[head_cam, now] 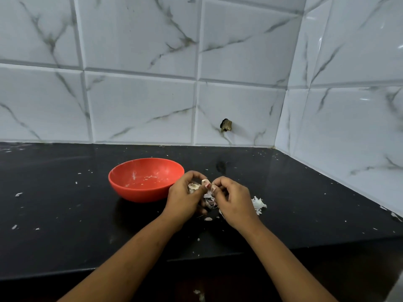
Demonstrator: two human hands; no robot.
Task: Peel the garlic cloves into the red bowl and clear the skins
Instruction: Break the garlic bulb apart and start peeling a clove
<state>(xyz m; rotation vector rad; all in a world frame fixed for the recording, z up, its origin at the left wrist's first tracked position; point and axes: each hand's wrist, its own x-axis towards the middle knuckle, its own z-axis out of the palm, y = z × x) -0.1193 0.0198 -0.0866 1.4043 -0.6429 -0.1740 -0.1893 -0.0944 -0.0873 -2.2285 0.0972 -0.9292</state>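
White marble-veined tiles (141, 105) cover the back wall and turn the corner on the right, taking up most of what I can see from here. Below them runs a black countertop (65, 214), glossy and flecked all over with small pale scraps. The person's two bare forearms reach up from the near edge and meet over the middle of the counter. The red bowl (135, 194) sits on the counter just left of the hands, its right rim close to the knuckles of the left hand (183, 199). Inside it I see only pale smears and crumbs on the bottom; I cannot make out a whole clove in there. The left hand is curled around a piece of garlic (193, 186), which shows between thumb and fingers. The right hand (233, 203) is brought in against it, fingertips nearly touching the left thumb, and pinches at the papery skin (209, 194) that hangs in white strips between the two hands. Both hands are held just above the counter, to the right of the bowl. A small heap of white peelings (258, 204) lies on the counter just beyond the right hand, and a single flake (208, 219) lies under the wrists. On the back wall, low and right of centre, there is a small dark broken hole (226, 125) in a tile.
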